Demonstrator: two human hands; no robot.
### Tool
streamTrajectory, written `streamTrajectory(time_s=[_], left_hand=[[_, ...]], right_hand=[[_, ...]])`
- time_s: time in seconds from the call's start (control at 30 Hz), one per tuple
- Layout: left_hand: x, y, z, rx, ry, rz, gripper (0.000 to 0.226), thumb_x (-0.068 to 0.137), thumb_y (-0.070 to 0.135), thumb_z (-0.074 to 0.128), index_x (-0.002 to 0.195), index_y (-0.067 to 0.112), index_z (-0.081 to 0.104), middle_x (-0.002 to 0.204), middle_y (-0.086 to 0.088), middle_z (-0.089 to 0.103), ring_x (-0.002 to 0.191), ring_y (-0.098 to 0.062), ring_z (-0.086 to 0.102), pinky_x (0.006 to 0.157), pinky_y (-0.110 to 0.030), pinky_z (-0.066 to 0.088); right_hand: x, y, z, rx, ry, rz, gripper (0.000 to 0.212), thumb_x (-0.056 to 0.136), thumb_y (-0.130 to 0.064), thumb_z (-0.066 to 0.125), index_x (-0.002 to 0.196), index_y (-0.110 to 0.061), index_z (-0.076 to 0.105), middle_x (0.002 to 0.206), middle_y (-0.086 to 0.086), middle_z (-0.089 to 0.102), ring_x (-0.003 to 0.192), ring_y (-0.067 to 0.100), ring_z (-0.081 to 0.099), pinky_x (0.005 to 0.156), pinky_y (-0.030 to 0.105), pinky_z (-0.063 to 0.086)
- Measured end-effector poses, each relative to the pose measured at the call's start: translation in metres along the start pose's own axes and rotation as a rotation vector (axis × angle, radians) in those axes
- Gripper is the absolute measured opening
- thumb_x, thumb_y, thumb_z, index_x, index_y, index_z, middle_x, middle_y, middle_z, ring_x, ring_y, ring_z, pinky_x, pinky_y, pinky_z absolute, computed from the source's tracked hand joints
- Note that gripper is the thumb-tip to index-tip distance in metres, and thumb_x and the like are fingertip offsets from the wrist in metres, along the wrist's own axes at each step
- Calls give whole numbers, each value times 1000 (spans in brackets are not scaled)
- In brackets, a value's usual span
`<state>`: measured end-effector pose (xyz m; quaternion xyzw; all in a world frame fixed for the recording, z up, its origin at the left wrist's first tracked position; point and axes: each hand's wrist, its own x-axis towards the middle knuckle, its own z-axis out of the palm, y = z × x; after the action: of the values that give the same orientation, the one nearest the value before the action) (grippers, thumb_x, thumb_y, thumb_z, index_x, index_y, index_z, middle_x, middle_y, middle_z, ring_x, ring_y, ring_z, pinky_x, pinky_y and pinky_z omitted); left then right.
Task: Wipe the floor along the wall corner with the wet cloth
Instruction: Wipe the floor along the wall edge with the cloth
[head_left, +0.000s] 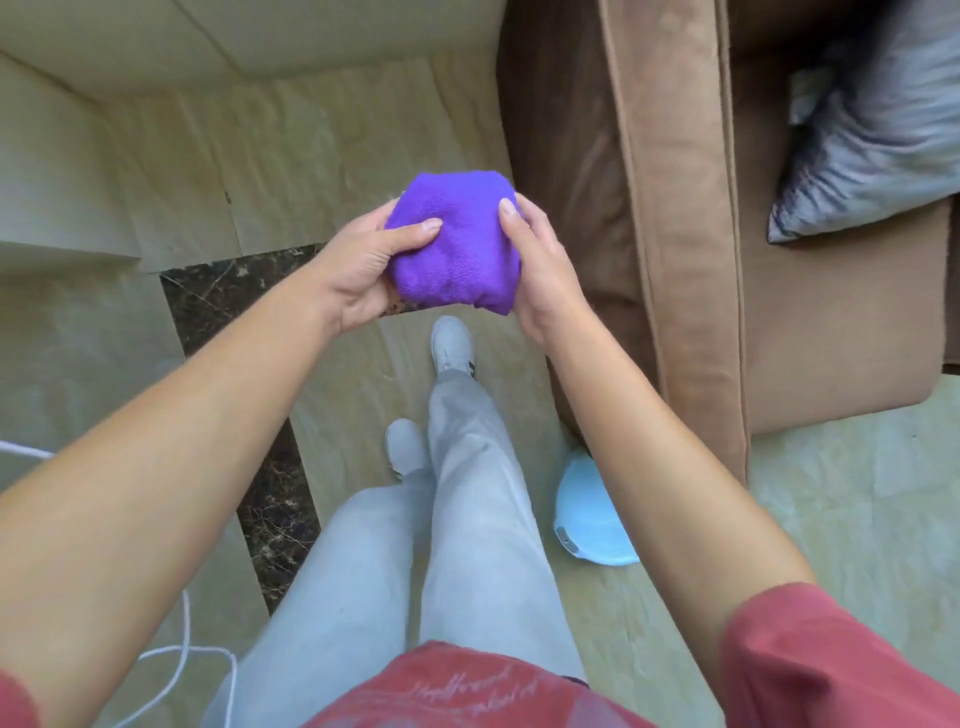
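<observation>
A folded purple cloth (454, 244) is held at waist height in front of me, above the floor. My left hand (358, 270) grips its left side with the thumb pressed on top. My right hand (537, 265) holds its right side, thumb on the upper edge. Below lies the beige tiled floor (311, 156) with a dark marble strip (218, 291). The wall corner (171, 83) runs along the top left, where the pale baseboard meets the floor.
A brown sofa (675, 234) with a grey cushion (872, 135) stands close on the right. A light blue basin (592, 514) sits on the floor by the sofa's corner. A white cord (176, 660) lies at the lower left. My legs and grey shoes are below the cloth.
</observation>
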<state>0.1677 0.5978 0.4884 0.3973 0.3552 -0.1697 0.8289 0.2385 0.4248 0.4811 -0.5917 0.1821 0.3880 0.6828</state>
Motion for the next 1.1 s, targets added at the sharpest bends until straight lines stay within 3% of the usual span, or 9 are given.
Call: streamTrajectory(time_s=[0.1, 0.2, 0.27, 0.37, 0.43, 0.57, 0.67, 0.87, 1.1], left_hand=[[37, 30, -18, 27, 67, -20, 43, 96, 7, 61, 138, 11, 56, 138, -9, 65, 123, -22, 65, 102, -41, 54], [69, 55, -33, 104, 183, -4, 26, 99, 11, 58, 123, 21, 63, 117, 3, 74, 108, -15, 70, 97, -48, 56], [88, 76, -41, 125, 243, 8, 25, 101, 13, 56, 122, 23, 62, 120, 2, 72, 108, -17, 69, 95, -51, 56], [107, 104, -48, 72, 283, 51, 34, 101, 9, 54, 135, 17, 57, 131, -6, 67, 113, -20, 68, 94, -47, 58], [118, 123, -56, 30, 297, 90, 36, 101, 5, 53, 136, 12, 56, 127, -7, 68, 108, -17, 69, 95, -38, 58], [141, 152, -78, 150, 314, 81, 34, 99, 13, 59, 133, 18, 58, 105, 7, 71, 85, -5, 70, 77, -29, 59], [167, 166, -99, 242, 313, 57, 39, 100, 15, 59, 139, 16, 54, 110, 6, 69, 87, -6, 69, 74, -28, 59], [253, 182, -155, 574, 291, 42, 38, 102, 15, 55, 140, 12, 52, 127, -8, 63, 113, -26, 65, 102, -45, 53], [404, 120, -229, 828, 341, 129, 33, 97, 12, 59, 128, 3, 62, 119, -12, 70, 109, -28, 66, 103, -39, 51]], right_hand=[[56, -25, 16, 71, 87, 12, 15, 92, -11, 67, 106, -10, 59, 109, 10, 65, 94, 21, 64, 90, 40, 55], [108, -50, 29, -32, 110, -20, 25, 78, 11, 62, 82, -13, 55, 87, 8, 57, 79, 23, 54, 69, 34, 43], [137, -67, 47, -92, 91, -31, 29, 72, 13, 58, 76, -16, 56, 82, 5, 57, 74, 22, 53, 62, 29, 40], [168, -87, 71, -134, 77, -29, 29, 71, 10, 56, 73, -19, 58, 85, 4, 61, 75, 23, 57, 61, 29, 42], [187, -97, 85, -124, 70, -51, 30, 70, 12, 56, 72, -17, 58, 82, 3, 61, 72, 20, 56, 59, 28, 41], [220, -109, 108, -135, 91, -77, 32, 69, 16, 54, 72, -15, 58, 85, 5, 61, 72, 21, 57, 56, 24, 43], [244, -109, 120, -204, 113, -87, 32, 69, 15, 55, 72, -17, 60, 88, 7, 63, 80, 24, 57, 66, 29, 42], [327, -105, 142, -416, 92, -125, 32, 72, 14, 58, 75, -17, 59, 81, 7, 60, 76, 23, 53, 59, 28, 37], [475, -14, 117, -655, 157, -185, 40, 73, 16, 55, 73, -24, 51, 73, -2, 54, 61, 12, 48, 49, 23, 35]])
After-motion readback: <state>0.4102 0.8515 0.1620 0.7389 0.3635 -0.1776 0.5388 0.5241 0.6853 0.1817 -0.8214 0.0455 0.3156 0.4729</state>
